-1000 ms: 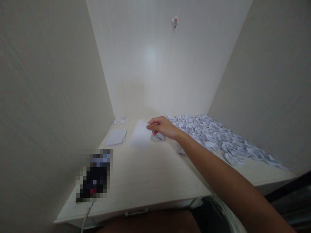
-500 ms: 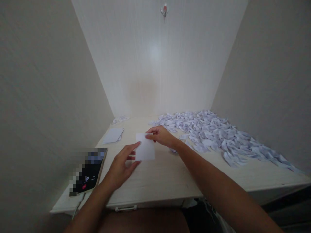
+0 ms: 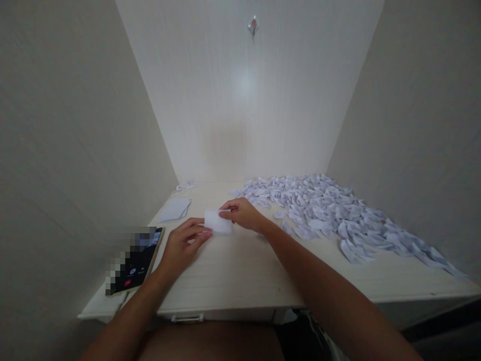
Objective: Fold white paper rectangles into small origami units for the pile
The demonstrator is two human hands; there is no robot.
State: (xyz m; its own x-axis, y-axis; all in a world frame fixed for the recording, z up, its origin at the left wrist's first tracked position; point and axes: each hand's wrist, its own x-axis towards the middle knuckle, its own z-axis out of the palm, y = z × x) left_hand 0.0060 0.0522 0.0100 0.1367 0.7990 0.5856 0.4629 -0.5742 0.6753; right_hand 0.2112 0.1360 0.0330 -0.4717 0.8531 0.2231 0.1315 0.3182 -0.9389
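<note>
Just above the table, a small white sheet of paper (image 3: 217, 223) is between my two hands; it looks doubled over. My right hand (image 3: 242, 213) pinches its upper right part between thumb and fingers. At the lower left edge, my left hand (image 3: 184, 245) closes its thumb and fingertips on the paper. A stack of flat white paper sheets (image 3: 175, 209) lies left of the hands, its edges slightly uneven. Many folded white paper pieces (image 3: 311, 205) are heaped on the right, some partly behind my right wrist.
A lit phone (image 3: 141, 265) rests at the table's left edge beside my left forearm, partly pixelated. White strands or scraps (image 3: 187, 185) lie at the back left corner. Walls close in on the left, back and right of the pale table (image 3: 233, 281). A drawer handle (image 3: 187, 318) shows below the front edge.
The sheet was longer and flat; now it appears about half as tall, folded over. My left hand's spread fingers have come together on its edge. The view has shifted slightly.
</note>
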